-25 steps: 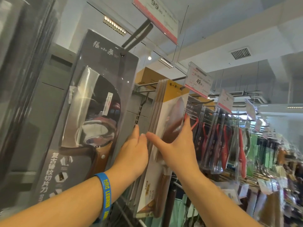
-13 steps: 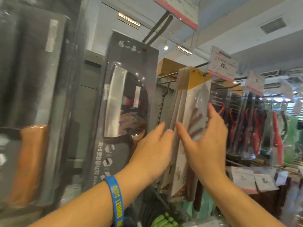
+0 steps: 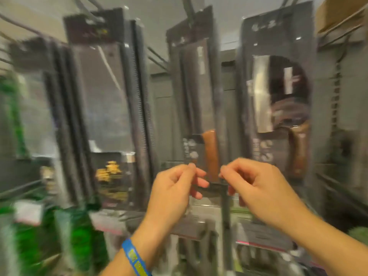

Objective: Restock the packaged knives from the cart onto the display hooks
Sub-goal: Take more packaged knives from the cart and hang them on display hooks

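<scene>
The whole picture is blurry. Three rows of tall, flat knife packs hang side by side across the frame. Each one is dark card with shiny see-through plastic on the front.

The middle knife pack point(image 3: 199, 96) hangs from a thin metal hook point(image 3: 189, 8) at the top middle. It has a smooth orange-brown handle point(image 3: 210, 154) low down inside it. The right knife pack point(image 3: 278, 46) shows a wide, shiny silver blade point(image 3: 262, 92) and a darker brown handle. The left knife packs point(image 3: 103, 86) are dark with gold marks near the bottom. At the lower left are bright green things point(image 3: 79, 236), too blurry to name. A brown cardboard box point(image 3: 338, 12) sits in the upper right corner.

Both hands are in the lower middle of the frame, close together but not touching. The left hand point(image 3: 175, 188) has a blue rubber wristband point(image 3: 135, 257). Its fingers are curled and its thumb and fingers pinch the bottom left part of the middle knife pack. The right hand point(image 3: 258, 188) is curled the same way and pinches the bottom right part of that pack.
</scene>
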`<act>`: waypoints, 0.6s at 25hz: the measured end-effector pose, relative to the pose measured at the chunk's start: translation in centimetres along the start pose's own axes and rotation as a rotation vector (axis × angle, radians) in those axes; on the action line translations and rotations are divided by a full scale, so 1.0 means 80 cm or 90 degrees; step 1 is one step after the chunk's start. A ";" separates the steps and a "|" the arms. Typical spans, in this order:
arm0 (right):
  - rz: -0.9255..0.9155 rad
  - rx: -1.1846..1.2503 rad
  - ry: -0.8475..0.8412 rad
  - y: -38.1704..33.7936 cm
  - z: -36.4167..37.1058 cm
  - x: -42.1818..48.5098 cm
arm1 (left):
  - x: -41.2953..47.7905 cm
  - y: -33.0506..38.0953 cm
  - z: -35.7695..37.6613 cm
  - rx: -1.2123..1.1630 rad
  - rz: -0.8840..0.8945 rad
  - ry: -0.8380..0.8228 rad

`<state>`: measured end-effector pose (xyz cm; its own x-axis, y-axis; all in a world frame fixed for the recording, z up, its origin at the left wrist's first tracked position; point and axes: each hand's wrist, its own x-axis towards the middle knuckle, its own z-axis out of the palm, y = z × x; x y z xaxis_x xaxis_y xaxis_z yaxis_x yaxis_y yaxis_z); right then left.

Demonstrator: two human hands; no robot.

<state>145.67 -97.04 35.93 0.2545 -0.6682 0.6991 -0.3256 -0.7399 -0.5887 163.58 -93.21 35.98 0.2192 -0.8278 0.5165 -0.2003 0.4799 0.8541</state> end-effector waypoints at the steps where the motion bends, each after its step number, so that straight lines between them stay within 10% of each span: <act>1: 0.030 0.044 -0.046 -0.005 0.018 -0.001 | -0.009 -0.001 -0.023 0.027 0.003 0.037; 8: 0.080 0.175 -0.142 -0.044 0.131 0.044 | -0.043 0.019 -0.149 0.284 0.156 0.311; 15: 0.083 0.177 -0.199 -0.057 0.178 0.059 | 0.008 0.014 -0.164 0.337 -0.029 0.292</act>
<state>161.33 -97.93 36.16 0.5051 -0.7173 0.4800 -0.1262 -0.6116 -0.7811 176.05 -89.40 38.10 0.5963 -0.5811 0.5538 -0.5935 0.1453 0.7916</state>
